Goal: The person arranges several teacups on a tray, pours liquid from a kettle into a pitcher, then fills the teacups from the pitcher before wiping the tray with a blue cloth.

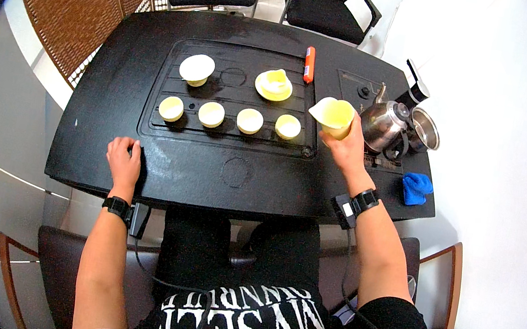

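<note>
The right hand (348, 152) is clamped around the pitcher (334, 116), toward the right edge of the table (98, 97); swinging sideways could knock the kettle (382, 127). The left hand (123, 159)'s grip is unclear.

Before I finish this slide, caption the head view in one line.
Right hand holds a yellow pitcher beside four cups in a row; left hand rests on the black table.

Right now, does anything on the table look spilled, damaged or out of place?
No obvious spill or damage. The blue cloth lies crumpled near the right edge of the table, slightly untidy, and a faint ring mark shows nearer than the four cups; stain or wetness, I can't tell.
</note>
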`<act>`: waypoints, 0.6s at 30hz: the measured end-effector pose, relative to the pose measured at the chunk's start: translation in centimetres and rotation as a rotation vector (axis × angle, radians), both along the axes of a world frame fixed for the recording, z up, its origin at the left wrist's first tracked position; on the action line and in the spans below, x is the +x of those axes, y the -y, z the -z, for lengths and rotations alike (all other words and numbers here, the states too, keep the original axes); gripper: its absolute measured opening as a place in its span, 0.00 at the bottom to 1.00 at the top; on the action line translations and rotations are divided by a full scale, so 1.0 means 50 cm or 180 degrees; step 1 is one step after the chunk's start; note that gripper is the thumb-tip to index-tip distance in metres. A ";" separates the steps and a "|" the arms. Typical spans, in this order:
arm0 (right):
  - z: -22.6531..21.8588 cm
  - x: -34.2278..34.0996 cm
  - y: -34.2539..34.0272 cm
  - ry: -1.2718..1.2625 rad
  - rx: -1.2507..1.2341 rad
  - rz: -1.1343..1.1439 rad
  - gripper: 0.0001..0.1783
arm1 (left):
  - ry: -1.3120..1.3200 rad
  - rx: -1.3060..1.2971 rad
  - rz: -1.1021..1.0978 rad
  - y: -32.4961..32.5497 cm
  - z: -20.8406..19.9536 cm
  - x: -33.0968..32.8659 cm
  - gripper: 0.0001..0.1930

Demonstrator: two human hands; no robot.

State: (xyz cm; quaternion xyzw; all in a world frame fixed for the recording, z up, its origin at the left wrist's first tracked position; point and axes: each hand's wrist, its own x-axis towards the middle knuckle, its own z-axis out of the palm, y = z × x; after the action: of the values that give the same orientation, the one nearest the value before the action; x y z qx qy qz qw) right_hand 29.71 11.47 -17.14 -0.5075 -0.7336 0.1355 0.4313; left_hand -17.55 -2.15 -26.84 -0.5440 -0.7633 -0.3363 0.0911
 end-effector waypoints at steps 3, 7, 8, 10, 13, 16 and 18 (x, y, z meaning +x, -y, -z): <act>-0.006 -0.003 -0.003 0.0070 -0.0011 0.0038 0.40 | -0.0005 0.0011 -0.0004 0.001 -0.001 0.000 0.07; -0.025 -0.008 0.002 0.0141 -0.0101 0.0079 0.42 | -0.0023 -0.0010 -0.0050 0.000 0.000 0.001 0.07; -0.026 -0.007 0.001 0.0123 -0.0088 0.0068 0.41 | -0.0022 0.0001 -0.0036 0.000 0.000 0.001 0.07; -0.029 -0.003 0.000 0.0133 -0.0051 0.0064 0.41 | -0.0019 0.0024 -0.0008 -0.001 0.001 0.001 0.07; -0.033 -0.002 -0.002 0.0203 -0.0003 0.0072 0.41 | -0.0018 0.0022 -0.0014 0.001 0.002 -0.001 0.07; -0.040 0.001 -0.004 0.0306 0.0028 0.0076 0.41 | -0.0040 0.0030 -0.0005 0.000 0.002 0.001 0.07; -0.040 0.005 -0.009 0.0425 0.0104 0.0045 0.41 | -0.0022 0.0036 -0.0006 0.000 0.001 0.001 0.07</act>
State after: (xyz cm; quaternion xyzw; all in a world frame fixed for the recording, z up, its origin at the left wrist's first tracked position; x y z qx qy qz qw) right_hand 29.98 11.91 -15.16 -0.5135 -0.7592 0.0863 0.3905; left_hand -17.50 -2.16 -26.89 -0.5439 -0.7616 -0.3386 0.0970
